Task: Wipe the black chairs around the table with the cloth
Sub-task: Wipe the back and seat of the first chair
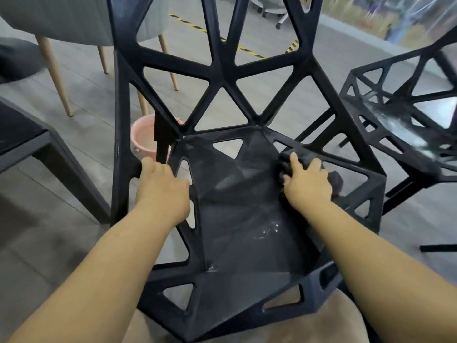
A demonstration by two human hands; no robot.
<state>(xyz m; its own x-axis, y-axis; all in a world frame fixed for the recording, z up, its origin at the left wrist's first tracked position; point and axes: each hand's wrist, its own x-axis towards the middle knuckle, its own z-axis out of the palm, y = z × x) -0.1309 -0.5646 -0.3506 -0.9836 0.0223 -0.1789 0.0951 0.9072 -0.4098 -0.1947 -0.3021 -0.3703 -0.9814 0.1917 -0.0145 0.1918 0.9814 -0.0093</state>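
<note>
A black chair [237, 219] with triangular cut-outs fills the middle of the head view, its seat streaked with damp marks. My left hand [162, 188] grips the seat's left edge, fingers curled over the rim. My right hand [306, 181] presses a crumpled dark cloth [335, 181] onto the right rear part of the seat, fingers bent over the cloth. A second black chair [395, 125] of the same kind stands to the right, with a whitish smear on its seat.
A pink bucket [143, 137] sits on the floor behind the chair's left side. The dark table [29, 144] edge and leg are at the left. Grey chairs with wooden legs [57, 70] stand at the back left. Yellow-black floor tape [197, 28] runs beyond.
</note>
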